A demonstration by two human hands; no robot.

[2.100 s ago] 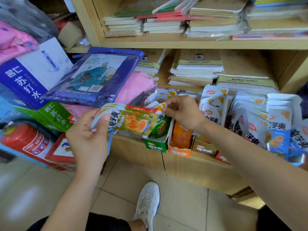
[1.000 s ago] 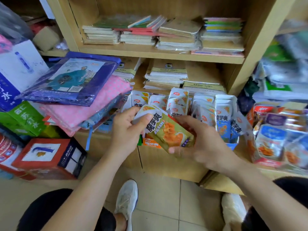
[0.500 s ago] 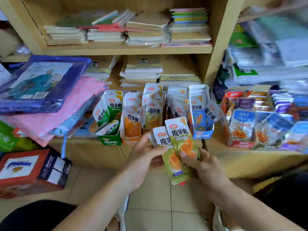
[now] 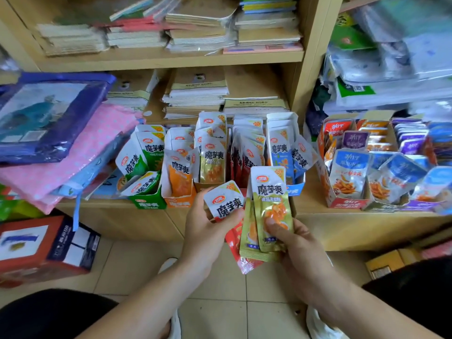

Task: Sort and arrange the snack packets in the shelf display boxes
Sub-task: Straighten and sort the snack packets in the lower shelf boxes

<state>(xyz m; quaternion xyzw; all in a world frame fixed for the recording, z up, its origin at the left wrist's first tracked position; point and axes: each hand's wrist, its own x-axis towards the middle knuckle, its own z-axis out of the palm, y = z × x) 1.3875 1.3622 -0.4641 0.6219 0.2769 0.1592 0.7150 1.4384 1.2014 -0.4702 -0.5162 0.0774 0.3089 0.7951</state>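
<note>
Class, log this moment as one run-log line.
left hand: holds red packet | right hand: holds gold packets | boxes: stocked

Notebook stacks (image 4: 195,94) sit far back on the shelf (image 4: 256,80); a purple raincoat pack (image 4: 49,118) lies on pink fabric (image 4: 73,165) at its left edge; a red carton (image 4: 41,253) stands on the floor (image 4: 137,265).

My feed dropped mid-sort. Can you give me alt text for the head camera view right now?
Two hands hold snack packets in front of a wooden shelf: the left hand pinches a red packet, the right hand grips gold packets. Behind them, a row of open display boxes stands packed with upright packets.
</note>
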